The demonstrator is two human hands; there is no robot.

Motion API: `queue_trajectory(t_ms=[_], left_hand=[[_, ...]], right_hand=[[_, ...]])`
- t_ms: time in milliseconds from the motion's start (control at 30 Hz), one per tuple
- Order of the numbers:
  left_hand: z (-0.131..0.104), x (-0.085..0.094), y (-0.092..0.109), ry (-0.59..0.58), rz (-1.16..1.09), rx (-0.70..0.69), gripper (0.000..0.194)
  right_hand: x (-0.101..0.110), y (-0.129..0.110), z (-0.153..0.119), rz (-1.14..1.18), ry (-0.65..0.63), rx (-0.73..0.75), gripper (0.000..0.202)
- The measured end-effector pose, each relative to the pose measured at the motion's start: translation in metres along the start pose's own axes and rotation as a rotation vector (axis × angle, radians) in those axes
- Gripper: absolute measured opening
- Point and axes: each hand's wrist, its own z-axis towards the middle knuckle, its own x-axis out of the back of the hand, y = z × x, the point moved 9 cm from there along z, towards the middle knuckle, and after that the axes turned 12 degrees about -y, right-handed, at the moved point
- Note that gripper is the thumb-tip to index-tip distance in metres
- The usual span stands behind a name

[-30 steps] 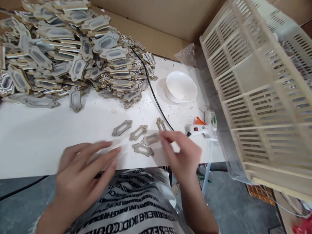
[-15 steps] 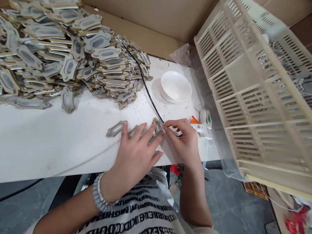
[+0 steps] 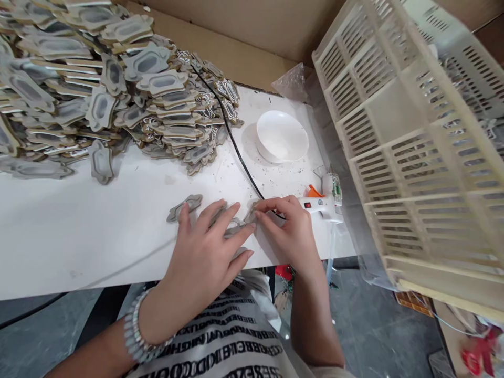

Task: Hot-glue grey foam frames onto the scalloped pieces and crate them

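Note:
My left hand (image 3: pixel 208 247) lies palm down over the table with its fingers spread, the fingertips touching or just above several small grey frame-shaped pieces. One of these, a flat grey frame piece (image 3: pixel 191 203), shows beyond my left index and little fingers' side, at the far left of the row. My right hand (image 3: pixel 289 231) has thumb and forefinger pinched on the edge of another grey frame piece (image 3: pixel 249 214), partly hidden by the fingers. A white glue gun (image 3: pixel 326 203) with an orange trigger lies just beyond my right hand.
A large heap of grey frame pieces (image 3: pixel 98 100) fills the back left. A white bowl (image 3: pixel 281 137) stands behind my hands. A black cord (image 3: pixel 236 147) crosses the table. On the right a cream slatted plastic crate (image 3: pixel 394 121) rises along the table's side.
My left hand has shifted left and slightly down, fingers still spread. The right hand has moved slightly left along with the pinched frame piece.

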Motion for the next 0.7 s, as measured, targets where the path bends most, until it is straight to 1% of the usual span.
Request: queue_trajectory(t_ms=[200, 233, 300, 367, 467, 600, 700], left_hand=[[0.001, 0.001, -0.001, 0.0, 0.03, 0.007, 0.029], [0.001, 0.001, -0.001, 0.002, 0.035, 0.006, 0.029], [0.0, 0.001, -0.001, 0.007, 0.046, 0.002, 0.029], [0.0, 0.001, 0.0, 0.01, 0.055, -0.002, 0.029], [0.0, 0.002, 0.0, 0.027, 0.056, 0.004, 0.027], [0.009, 0.003, 0.003, 0.064, 0.031, 0.002, 0.022], [0.021, 0.006, 0.005, 0.095, 0.073, 0.043, 0.019]], right_hand=[[-0.004, -0.007, -0.003, -0.172, 0.05, 0.072, 0.011], [-0.004, -0.006, -0.003, -0.199, 0.072, 0.066, 0.012], [-0.002, -0.005, -0.005, -0.242, 0.112, 0.049, 0.02], [-0.003, -0.005, -0.005, -0.268, 0.106, 0.054, 0.026], [-0.005, -0.006, -0.006, -0.287, 0.085, 0.087, 0.026], [-0.005, -0.009, -0.008, -0.313, 0.108, 0.117, 0.021], [-0.001, -0.015, -0.012, -0.323, 0.155, 0.133, 0.02]])
